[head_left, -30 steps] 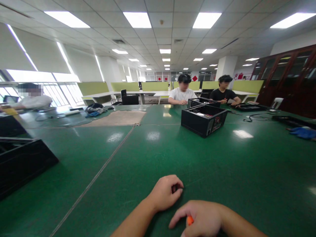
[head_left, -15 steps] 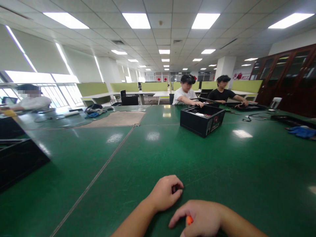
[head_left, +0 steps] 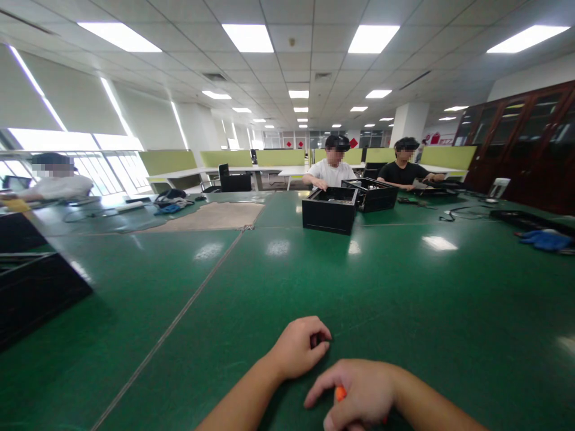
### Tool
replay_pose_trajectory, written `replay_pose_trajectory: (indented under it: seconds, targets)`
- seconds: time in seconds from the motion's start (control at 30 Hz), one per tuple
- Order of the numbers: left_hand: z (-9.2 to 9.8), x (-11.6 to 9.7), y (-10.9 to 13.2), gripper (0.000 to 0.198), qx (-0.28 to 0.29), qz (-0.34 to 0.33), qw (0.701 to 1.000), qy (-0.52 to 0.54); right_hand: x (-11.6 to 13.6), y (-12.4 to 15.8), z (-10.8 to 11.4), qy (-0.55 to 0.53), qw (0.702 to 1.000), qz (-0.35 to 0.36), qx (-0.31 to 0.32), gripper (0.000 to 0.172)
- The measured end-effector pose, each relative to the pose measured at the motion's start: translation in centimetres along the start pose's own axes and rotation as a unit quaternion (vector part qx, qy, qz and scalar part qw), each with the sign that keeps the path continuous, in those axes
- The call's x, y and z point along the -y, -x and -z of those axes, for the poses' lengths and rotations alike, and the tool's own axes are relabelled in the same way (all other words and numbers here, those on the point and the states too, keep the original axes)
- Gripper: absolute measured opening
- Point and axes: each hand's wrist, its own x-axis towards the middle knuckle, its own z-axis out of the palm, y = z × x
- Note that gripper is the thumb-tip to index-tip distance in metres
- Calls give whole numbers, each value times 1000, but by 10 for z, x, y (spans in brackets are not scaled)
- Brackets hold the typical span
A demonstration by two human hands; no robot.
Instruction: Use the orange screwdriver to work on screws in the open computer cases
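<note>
My left hand (head_left: 302, 348) rests on the green table, fingers loosely curled, a small gap between thumb and forefinger. Nothing shows in it. Just right of it and nearer to me is my right hand (head_left: 359, 392), its fingers bent around an orange object (head_left: 341, 393). Only a rounded orange end sticks out between forefinger and thumb; the rest is hidden by the hand, so its kind cannot be made out. A bit of red-orange also peeps out below the palm. The two hands are apart.
Across the green table (head_left: 251, 287), a person in white has a hand on a black computer case (head_left: 330, 212); a second case (head_left: 372, 196) stands beside it. A person in black handles a dark part. Black panels (head_left: 40, 293) stand at left; blue gloves (head_left: 545, 239) lie at right.
The person in white has turned the near computer case and shifted it left. The person in black has raised a part. My hands have hardly moved.
</note>
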Motion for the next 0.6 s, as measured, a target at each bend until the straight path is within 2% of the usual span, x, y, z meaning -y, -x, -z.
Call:
replay_pose_trajectory:
  seconds: [0.07, 0.27, 0.6]
  targets:
    - [1, -1, -1, 16, 2, 1, 1000, 3, 0, 0, 0, 3, 1000, -1, 1, 70]
    - [2, -1, -1, 16, 3, 6, 1000, 3, 2, 1, -3, 49, 997, 28, -49, 60]
    - [0, -1, 2, 17, 1, 11, 1000, 0, 6, 1, -5, 23, 999, 14, -41, 64]
